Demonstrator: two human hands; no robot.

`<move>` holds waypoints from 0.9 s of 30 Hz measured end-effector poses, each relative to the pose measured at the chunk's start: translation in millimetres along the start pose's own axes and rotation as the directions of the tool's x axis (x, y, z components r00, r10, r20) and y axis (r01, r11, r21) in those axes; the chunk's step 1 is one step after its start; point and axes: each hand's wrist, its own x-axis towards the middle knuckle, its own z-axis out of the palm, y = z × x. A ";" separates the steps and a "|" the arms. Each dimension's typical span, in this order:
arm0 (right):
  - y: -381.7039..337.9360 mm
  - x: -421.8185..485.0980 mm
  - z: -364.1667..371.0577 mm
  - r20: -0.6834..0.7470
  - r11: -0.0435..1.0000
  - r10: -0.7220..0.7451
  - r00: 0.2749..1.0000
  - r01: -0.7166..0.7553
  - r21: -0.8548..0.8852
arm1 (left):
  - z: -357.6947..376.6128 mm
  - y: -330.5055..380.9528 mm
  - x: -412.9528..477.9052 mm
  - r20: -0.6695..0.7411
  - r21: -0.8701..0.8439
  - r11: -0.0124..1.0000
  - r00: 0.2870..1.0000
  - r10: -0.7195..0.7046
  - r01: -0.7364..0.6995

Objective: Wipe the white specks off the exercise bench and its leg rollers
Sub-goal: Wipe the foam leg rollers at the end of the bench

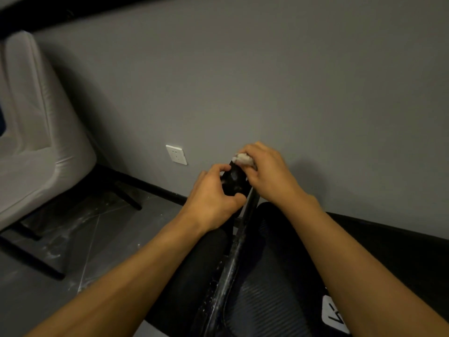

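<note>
In the head view, the left hand (213, 193) is clenching around a black end piece (234, 178) at the top of the bench's central bar, with the thumb curling over its near side and the fingers wrapping its far side. The right hand (269, 171) is pinching a crumpled white cloth (243, 159) in curled fingers and pressing it against the upper edge of that same piece, so the 2 hands are sitting just beside each other.

The black metal bar (230, 268) is running down from the hands toward the bottom edge, with white specks showing along it. 2 black padded rollers are lying on either side of it: the left roller (194, 263) passing under the left forearm, and the ribbed right roller (272, 276) carrying a white label (331, 314).

A grey wall with a white socket (176, 154) is standing behind, a black baseboard (155, 188) is running along its foot, and a pale chair (36, 142) on black legs is standing at the left over a dusty tiled floor (97, 239).

Both forearms are covering parts of the rollers, and the label is being cut off by the right arm. What the end piece is exactly is hard to make out in the dim light.
</note>
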 end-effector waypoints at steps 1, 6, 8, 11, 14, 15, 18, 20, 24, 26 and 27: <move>-4.3 -12.5 -2.1 0.016 0.999 -0.030 0.999 0.029 0.046 | 0.0 0.3 -0.5 -0.004 -0.002 1.000 1.000 0.002 -0.002; -9.3 -60.6 -20.0 0.085 0.964 -0.130 0.988 0.106 0.242 | -0.4 -2.3 0.4 -0.047 0.064 0.997 0.998 0.036 -0.033; -3.0 -42.8 -17.2 0.026 0.973 -0.101 0.995 0.093 0.209 | -0.4 -1.1 -0.9 -0.050 0.081 0.996 0.997 0.051 -0.047; 1.2 -7.9 -4.4 -0.106 0.992 -0.017 0.994 0.030 0.121 | -0.8 -0.2 -2.5 -0.040 0.097 0.994 0.998 0.053 -0.048; -8.5 -15.7 2.3 -0.123 0.989 0.035 0.992 -0.016 0.148 | -0.6 0.8 -2.4 -0.021 0.072 0.997 0.999 0.039 -0.038; -12.5 -28.7 2.8 -0.097 0.983 0.018 0.995 0.000 0.185 | -0.8 0.4 -1.5 -0.006 0.058 0.998 0.999 0.032 -0.031; -20.2 -64.9 -3.2 -0.013 0.951 -0.063 0.998 0.064 0.303 | -2.3 -1.1 0.5 0.021 0.026 0.999 0.999 0.032 -0.032; -15.1 -58.9 -4.1 -0.028 0.954 -0.073 0.997 0.078 0.290 | -2.3 -0.8 0.0 0.020 0.016 0.999 0.999 0.038 -0.039; -6.2 -15.1 4.0 -0.138 0.974 0.017 0.990 0.015 0.224 | -2.3 0.2 -0.8 0.015 -0.017 1.000 1.000 0.018 -0.018; -8.8 -17.5 7.9 -0.143 0.972 0.057 0.988 -0.022 0.236 | -2.1 -0.6 -0.6 0.013 -0.034 0.999 1.000 0.009 -0.009; -11.9 -27.8 7.9 -0.129 0.965 0.054 0.990 -0.019 0.260 | -1.6 -1.1 -0.5 0.013 -0.049 0.999 1.000 0.009 -0.008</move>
